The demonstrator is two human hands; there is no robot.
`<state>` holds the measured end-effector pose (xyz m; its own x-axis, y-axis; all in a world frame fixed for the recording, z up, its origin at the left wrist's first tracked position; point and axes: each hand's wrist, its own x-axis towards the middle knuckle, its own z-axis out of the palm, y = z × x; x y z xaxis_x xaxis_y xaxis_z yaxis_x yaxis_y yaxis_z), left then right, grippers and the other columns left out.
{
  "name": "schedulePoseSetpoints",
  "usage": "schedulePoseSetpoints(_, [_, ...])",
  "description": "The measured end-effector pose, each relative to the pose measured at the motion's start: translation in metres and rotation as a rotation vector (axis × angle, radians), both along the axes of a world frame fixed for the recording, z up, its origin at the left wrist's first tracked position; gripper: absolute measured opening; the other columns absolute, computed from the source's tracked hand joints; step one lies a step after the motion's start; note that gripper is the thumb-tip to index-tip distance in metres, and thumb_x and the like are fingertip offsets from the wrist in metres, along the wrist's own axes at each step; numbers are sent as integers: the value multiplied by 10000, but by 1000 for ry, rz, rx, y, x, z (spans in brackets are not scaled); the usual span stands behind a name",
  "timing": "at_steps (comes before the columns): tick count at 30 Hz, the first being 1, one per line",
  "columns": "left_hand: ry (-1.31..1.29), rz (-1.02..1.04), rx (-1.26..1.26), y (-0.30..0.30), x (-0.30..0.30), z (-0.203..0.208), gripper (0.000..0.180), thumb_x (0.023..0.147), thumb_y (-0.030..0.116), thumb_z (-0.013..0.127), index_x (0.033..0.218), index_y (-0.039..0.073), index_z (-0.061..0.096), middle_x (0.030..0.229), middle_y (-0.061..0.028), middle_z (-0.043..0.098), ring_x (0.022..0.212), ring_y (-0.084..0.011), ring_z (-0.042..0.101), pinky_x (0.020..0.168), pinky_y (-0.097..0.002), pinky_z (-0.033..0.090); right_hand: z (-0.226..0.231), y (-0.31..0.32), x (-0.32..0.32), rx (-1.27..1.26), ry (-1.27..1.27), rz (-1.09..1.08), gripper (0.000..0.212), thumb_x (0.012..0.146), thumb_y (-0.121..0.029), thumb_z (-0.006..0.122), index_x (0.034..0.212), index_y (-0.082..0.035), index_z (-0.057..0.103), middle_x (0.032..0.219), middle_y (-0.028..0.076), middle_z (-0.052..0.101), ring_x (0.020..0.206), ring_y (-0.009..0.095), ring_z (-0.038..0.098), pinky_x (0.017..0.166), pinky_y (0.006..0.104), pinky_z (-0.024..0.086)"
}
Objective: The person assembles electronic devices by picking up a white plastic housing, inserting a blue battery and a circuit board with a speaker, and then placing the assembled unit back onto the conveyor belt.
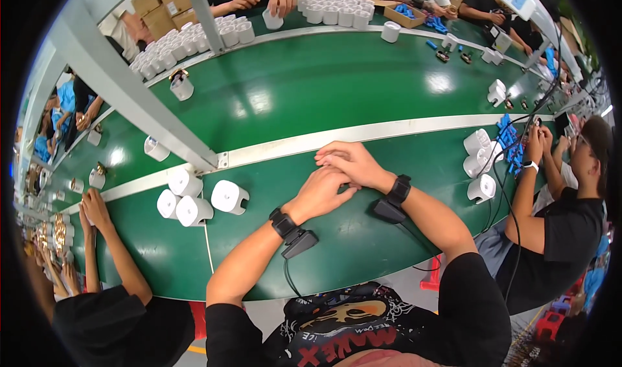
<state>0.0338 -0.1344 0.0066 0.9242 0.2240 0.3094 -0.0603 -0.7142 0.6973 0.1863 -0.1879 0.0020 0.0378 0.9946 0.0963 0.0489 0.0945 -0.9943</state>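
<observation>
My left hand rests on the green table just before the white rail, its fingers stretched toward the right. Across its fingers lies my right hand, fingers loosely extended to the left. The hands touch each other, and no object shows in either; part of the left fingers is covered. Each wrist wears a black strap, with a small dark box and cable beside it. Closest to my left hand stands a white plastic housing with a notch in its side, and several like it are grouped to its left.
A white rail divides my table from a green belt, with a grey post rising at left. Blue cylinders and more white housings lie at right. Co-workers sit on both sides; others work across the belt.
</observation>
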Motion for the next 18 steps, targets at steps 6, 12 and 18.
schedulePoseSetpoints(6, [56, 14, -11, -2, -1, 5, 148, 831, 163, 686, 935, 70, 735, 976, -135, 697, 971, -304, 639, 854, -420, 501, -5, 0, 0, 11, 10, -2, 237, 972, -124, 570, 1114, 59, 620, 1064, 161, 679, 1029, 208, 666, 910, 340, 535])
schedulePoseSetpoints(12, [84, 24, -7, -1, 2, 6, 140, 832, 147, 689, 944, 82, 741, 956, -113, 705, 954, -296, 634, 835, -409, 489, -5, 0, 5, 29, -25, -2, 242, 968, -136, 580, 1104, 58, 625, 1048, 162, 682, 1020, 210, 670, 905, 341, 537])
schedulePoseSetpoints(18, [69, 27, -14, 1, 3, 3, 141, 834, 143, 685, 947, 83, 743, 940, -112, 704, 940, -293, 633, 827, -411, 488, -4, 1, 4, 48, -26, 5, 235, 969, -129, 575, 1100, 60, 625, 1033, 160, 687, 1013, 208, 674, 899, 342, 539])
